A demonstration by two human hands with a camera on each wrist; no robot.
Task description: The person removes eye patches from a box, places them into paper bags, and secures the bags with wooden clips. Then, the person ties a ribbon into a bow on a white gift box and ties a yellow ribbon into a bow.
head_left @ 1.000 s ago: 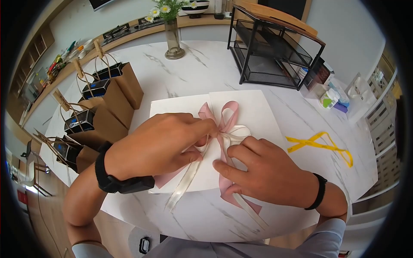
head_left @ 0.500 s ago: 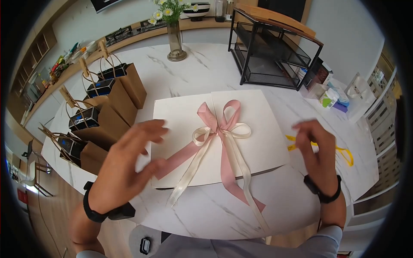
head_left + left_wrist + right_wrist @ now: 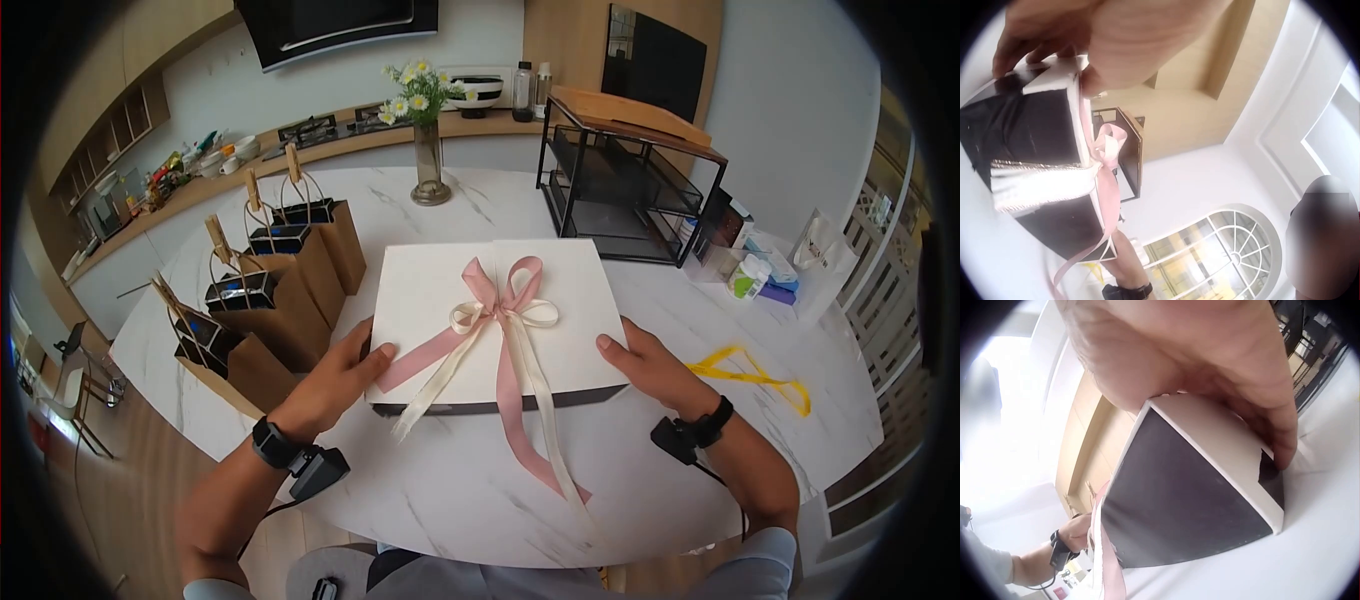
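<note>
A white box [image 3: 430,290] with a dark front side lies on the marble table, a bow of pink ribbon [image 3: 518,385] and cream ribbon [image 3: 541,395] on its lid. My left hand [image 3: 335,378] grips its left side, thumb on the lid's edge. At the opposite side my right hand [image 3: 655,370] holds the box, thumb on top. In the left wrist view the left fingers [image 3: 1041,53] wrap the white side of the box. The right wrist view shows the right fingers [image 3: 1282,434] lying along the other side. Ribbon tails hang over the front.
Several brown paper bags [image 3: 262,368] with clothespins stand at the left. A flower vase [image 3: 428,165] and a black rack [image 3: 625,190] are at the back. Yellow ribbon [image 3: 750,377] lies to the right, below small bottles and packets [image 3: 748,277]. The marble table [image 3: 430,490] extends in front.
Both hands have left the bow, moved apart and taken hold of the box's sides. The view has tilted up, showing more of the room.
</note>
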